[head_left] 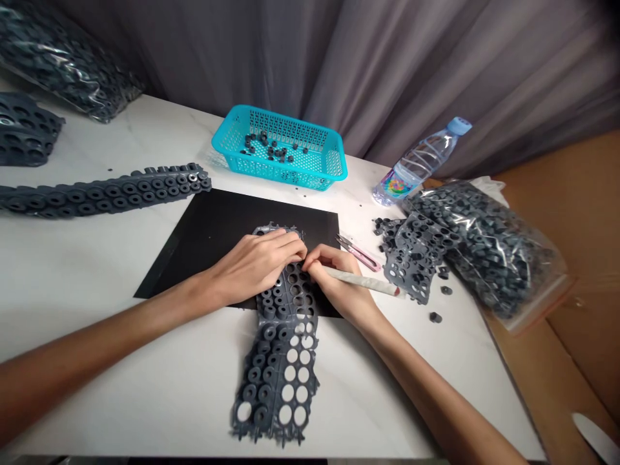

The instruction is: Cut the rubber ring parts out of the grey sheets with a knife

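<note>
One dk rubber strip [283,339] lies under L hand [264,258], just L of R hand [341,278]; far part on blk mat [217,216], near part on white table [169,403]. L hand nearer: palm down on top, fingers curled, tips hidden, can't tell if pinching. R hand grips pen-like tool [368,282], tip hidden at strip's R side. Long axis approx. fore-aft; near end pts twd wearer, slightly L.
</note>
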The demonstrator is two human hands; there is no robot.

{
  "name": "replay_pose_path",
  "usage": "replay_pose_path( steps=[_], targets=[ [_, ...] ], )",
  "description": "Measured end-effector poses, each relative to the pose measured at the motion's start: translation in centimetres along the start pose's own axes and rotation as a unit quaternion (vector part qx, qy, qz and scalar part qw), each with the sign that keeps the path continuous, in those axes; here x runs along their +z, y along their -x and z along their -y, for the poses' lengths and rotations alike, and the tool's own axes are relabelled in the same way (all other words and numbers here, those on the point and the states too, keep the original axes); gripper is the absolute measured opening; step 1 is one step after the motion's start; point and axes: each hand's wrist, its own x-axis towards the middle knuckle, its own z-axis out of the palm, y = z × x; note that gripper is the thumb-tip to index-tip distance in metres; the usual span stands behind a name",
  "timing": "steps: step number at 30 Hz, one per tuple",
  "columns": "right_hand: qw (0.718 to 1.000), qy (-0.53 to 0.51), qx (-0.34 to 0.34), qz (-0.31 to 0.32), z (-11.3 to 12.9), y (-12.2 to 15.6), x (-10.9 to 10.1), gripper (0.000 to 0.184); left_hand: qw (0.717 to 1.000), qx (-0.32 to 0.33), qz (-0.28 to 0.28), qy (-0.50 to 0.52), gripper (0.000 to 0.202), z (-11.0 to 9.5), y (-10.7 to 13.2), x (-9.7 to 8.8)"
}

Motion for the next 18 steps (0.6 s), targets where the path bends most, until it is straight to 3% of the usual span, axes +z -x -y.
replay_pose_path(
  steps=[6,11,18],
  targets=[
    [0.990,-0.128,0.053,0.006,-0.47,-0.06,-0.32,0.012,0.998,-0.016,0.030,0.057,0.018,0.26,0.21,-0.58],
    [0.990,-0.128,0.053,0.011,-0.57,0.00,-0.42,0.007,0.996,-0.022,0.058,0.068,0.021,0.44,0.34,-0.93],
    [0.993,-0.113,0.039,0.013,-0.49,0.07,-0.18,0.006,0.996,-0.014,0.050,0.070,0.020,0.67,0.41,-0.66]
  ],
)
